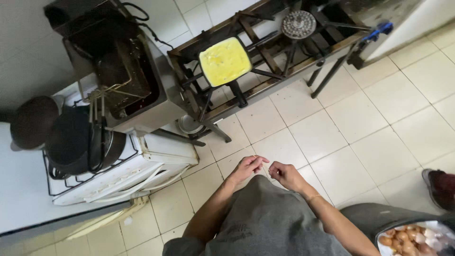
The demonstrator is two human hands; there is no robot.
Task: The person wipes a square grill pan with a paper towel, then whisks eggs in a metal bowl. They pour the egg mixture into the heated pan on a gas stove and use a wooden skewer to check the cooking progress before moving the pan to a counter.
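My left hand point(246, 168) and my right hand point(286, 175) meet in front of my grey shirt, over the tiled floor. Between them runs a thin pale stick point(264, 170), and the fingers of both hands pinch it. It is too small to tell whether it is one stick or a pair. Farther ahead, a square pan of yellow beaten egg point(225, 61) rests on a low metal burner frame point(279, 71). Neither hand is near the pan.
A round burner head point(298, 23) sits to the right of the pan. A deep fryer point(128, 80) and a white stove point(142, 166) carrying dark pans point(71, 137) stand at the left. A bin of eggshells point(412, 239) is at the lower right, with another person's shoe point(441, 187) beside it.
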